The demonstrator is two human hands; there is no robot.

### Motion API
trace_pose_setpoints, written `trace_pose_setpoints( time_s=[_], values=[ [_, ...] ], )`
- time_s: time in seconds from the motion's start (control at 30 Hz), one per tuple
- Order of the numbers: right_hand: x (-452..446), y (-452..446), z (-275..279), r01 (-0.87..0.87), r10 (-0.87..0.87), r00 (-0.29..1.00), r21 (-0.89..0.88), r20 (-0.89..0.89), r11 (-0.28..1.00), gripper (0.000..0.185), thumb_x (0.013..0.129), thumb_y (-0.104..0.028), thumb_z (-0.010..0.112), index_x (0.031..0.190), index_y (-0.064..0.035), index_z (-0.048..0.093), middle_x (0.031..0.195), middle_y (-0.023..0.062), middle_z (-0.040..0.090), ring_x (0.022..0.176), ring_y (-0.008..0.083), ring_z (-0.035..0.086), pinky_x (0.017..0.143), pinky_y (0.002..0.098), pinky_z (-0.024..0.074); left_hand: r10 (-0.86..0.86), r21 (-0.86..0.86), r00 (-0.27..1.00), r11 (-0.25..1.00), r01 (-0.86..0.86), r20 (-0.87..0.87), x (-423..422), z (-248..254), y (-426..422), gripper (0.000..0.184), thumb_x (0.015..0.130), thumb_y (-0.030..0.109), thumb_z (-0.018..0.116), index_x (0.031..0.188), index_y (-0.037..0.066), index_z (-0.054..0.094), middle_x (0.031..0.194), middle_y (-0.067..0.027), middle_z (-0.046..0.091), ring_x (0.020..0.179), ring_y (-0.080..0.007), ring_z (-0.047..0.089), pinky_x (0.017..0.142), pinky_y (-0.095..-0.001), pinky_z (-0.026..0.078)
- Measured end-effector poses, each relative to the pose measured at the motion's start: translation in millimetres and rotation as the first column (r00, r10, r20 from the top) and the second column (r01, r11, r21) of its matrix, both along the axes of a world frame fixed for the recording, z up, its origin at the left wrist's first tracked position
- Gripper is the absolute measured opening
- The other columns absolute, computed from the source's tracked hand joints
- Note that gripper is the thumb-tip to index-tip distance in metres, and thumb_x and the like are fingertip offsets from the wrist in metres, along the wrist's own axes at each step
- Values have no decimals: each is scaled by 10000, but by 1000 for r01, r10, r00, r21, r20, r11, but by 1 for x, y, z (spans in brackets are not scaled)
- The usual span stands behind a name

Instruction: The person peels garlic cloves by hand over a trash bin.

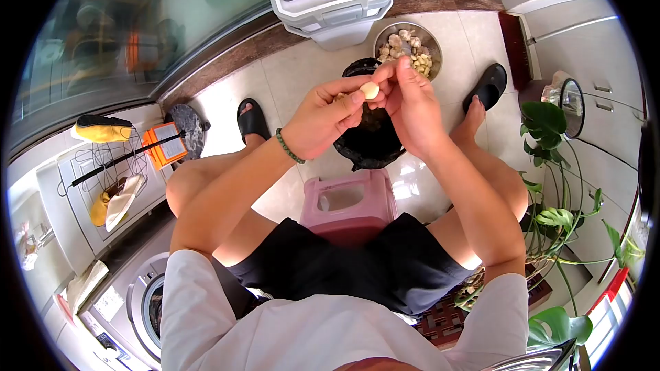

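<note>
From far I see that the garlic clove is cream-coloured and the bowl is silver. The bag is black, as are the shorts. I find the stool pink, the bracelet green, the shirt white, the mat patterned in dark and reddish blocks.

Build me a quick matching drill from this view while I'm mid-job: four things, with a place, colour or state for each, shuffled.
Things
1. Garlic clove
2. Metal bowl
3. Stool
4. Beaded bracelet

Places, colours, states
A. pink
B. round the left wrist
C. held where the left hand and right hand come together
D. on the floor, holding whole bulbs and loose cloves

Right pairs: 1-C, 2-D, 3-A, 4-B
</note>
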State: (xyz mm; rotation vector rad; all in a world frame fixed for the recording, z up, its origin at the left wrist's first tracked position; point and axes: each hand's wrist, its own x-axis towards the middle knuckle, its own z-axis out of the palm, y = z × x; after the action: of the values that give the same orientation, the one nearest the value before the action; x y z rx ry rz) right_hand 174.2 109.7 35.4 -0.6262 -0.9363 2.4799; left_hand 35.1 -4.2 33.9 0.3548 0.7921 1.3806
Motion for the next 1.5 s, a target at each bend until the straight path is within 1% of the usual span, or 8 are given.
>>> trace_pose_setpoints(
  time_s=[0.13,0.3,0.73,0.8,0.93,1.0,1.43,1.5],
  values=[
    [1,-1,13,29,-29,1000,9,-7,1000,318,1031,-298,455,1008,-29,625,889,34,640,785,98,586,721,252,485,10,9,1000,1000,-11,29,-4,1,-1,348,960,190,602,1273,38,594,981,0,634,658,-60,385,594,-203,346],
    [0,-3,-1,19,-7,999,351,-34,936,130,920,-16,617,1048,-10,636,933,38,654,801,72,590,703,230,493,70,-4,924,997,-77,-376,-11,10,-3,337,886,118,696,1201,17,632,933,-16,678,687,-29,499,593,-192,403],
    [1,-6,-5,-71,34,994,365,106,928,174,927,-33,607,1096,2,633,977,54,669,849,110,643,747,246,543,130,23,827,990,-140,-548,-17,5,-10,200,882,33,683,1077,-12,675,928,-20,684,736,-31,563,636,-175,446],
    [1,-7,-5,-101,74,992,307,100,946,200,945,-43,579,1134,4,627,998,60,665,860,128,651,760,255,549,204,100,847,979,-178,-491,-13,7,-8,178,881,55,688,1054,14,678,739,48,607,617,-11,442,552,-180,355],
    [-1,-5,4,-163,148,984,173,96,971,212,959,-55,559,1151,3,626,1019,71,661,879,141,655,776,266,554,212,60,808,975,-214,-550,-16,3,-7,151,886,56,683,1031,13,678,771,39,620,635,-8,446,557,-177,354],
    [-2,-9,1,-119,96,990,255,100,960,216,963,-103,573,1134,17,629,1009,83,668,868,156,668,766,271,562,195,60,811,979,-195,-551,-20,0,-9,195,888,39,676,1080,2,684,948,-31,682,809,-45,577,695,-187,470],
    [4,-4,-7,-78,46,974,135,223,988,214,963,-177,595,1027,25,625,929,86,681,804,158,686,708,270,572,69,3,722,996,-93,-688,-13,-7,-5,253,894,75,677,1139,16,665,921,5,644,772,-25,523,657,-180,436],
    [2,-7,-11,-86,17,960,237,279,968,193,960,-135,590,1061,27,613,913,77,678,785,143,679,701,259,565,98,-7,824,992,-123,-558,-11,-11,-4,204,892,71,678,1079,-6,658,921,3,645,783,-29,540,678,-185,458]
  ],
)
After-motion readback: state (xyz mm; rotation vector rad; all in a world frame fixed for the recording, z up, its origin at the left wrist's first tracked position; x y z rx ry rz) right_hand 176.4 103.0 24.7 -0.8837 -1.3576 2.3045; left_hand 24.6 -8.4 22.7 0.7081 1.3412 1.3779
